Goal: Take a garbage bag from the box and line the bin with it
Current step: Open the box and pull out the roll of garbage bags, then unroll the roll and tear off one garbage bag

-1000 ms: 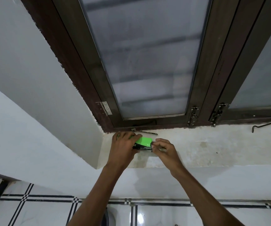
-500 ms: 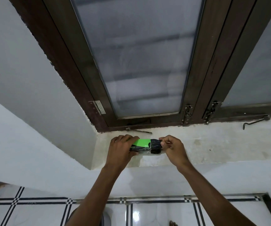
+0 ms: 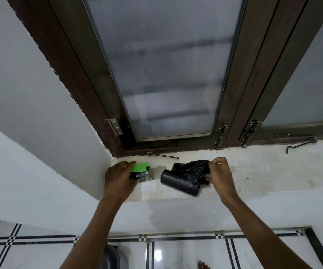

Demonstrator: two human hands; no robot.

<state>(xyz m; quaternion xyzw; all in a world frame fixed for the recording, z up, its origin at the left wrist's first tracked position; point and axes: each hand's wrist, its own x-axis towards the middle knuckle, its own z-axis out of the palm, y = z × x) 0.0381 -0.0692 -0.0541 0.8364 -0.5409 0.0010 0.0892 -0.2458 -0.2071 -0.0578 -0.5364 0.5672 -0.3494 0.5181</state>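
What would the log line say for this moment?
stage: bag roll out of box | left hand: holds green box | right hand: pinches black bag roll | place: windowsill

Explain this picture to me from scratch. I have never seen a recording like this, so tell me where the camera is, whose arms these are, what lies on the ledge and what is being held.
There is no machine here. The camera is worn on a person's head and looks forward and down, so the two bare arms reaching up from the bottom are that person's own. They work at a white window sill below a dark-framed frosted window.

The left hand holds a small green and black box on the sill. The right hand pinches a loose end of black garbage bag. That end runs to a black roll of bags, which is out of the box and seems to rest on the sill.

A metal window hook lies on the sill farther right. Below are glossy white tiles with black lines.
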